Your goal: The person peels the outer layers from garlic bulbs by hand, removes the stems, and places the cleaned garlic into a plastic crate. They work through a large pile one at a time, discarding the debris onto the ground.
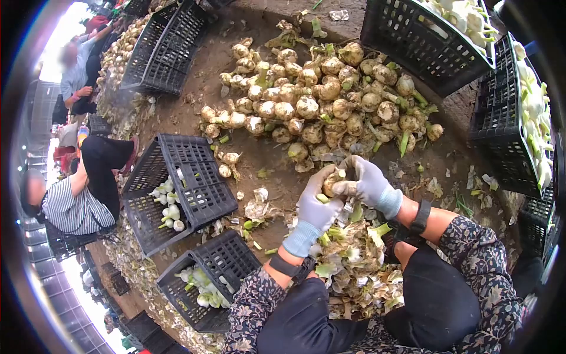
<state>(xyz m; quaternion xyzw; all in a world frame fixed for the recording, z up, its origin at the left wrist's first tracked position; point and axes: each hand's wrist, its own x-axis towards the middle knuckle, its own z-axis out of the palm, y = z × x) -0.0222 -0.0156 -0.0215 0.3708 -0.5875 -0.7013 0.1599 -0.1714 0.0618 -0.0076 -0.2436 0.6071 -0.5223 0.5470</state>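
A dirt-covered garlic bulb [335,182] with a cut stem is held between my two gloved hands, in front of my lap. My left hand [319,203], in a grey glove, wraps round its left side. From the right, my right hand [370,186] grips the same bulb, its fingers bent over the top. Just beyond my hands lies a heap of unpeeled garlic bulbs [330,91] on the brown ground. Below them, peeled skins and cut stalks [359,265] are piled between my legs.
Two tilted black crates [203,192] [227,259] with clean white bulbs stand at the left. Full crates [421,44] [498,118] stand at the upper right. Another crate [168,47] is at the upper left. Co-workers [79,200] [76,71] sit along the left side.
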